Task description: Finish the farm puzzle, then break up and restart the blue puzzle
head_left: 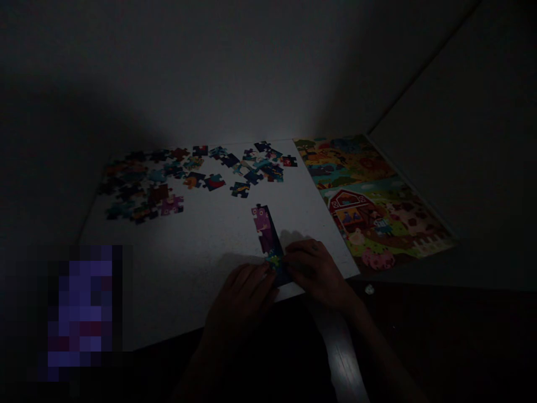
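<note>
A narrow strip of joined puzzle pieces (264,229), with a purple figure on dark blue, lies near the white table's front edge. My left hand (247,285) is on the lower left of the strip, fingers bent against a puzzle piece with a yellow-green pattern (274,261). From the other side my right hand (316,271) reaches in, its curled fingers closed at the strip's right edge by that same piece. The fingers partly cover the strip's lower end, and the dim light hides the exact contact.
Many loose puzzle pieces (157,193) are heaped at the table's left, with more scattered (254,168) along its back. Two finished-looking animal pictures (377,207) cover the right side. A wall stands behind the white table (201,240). A pixelated patch fills the lower left.
</note>
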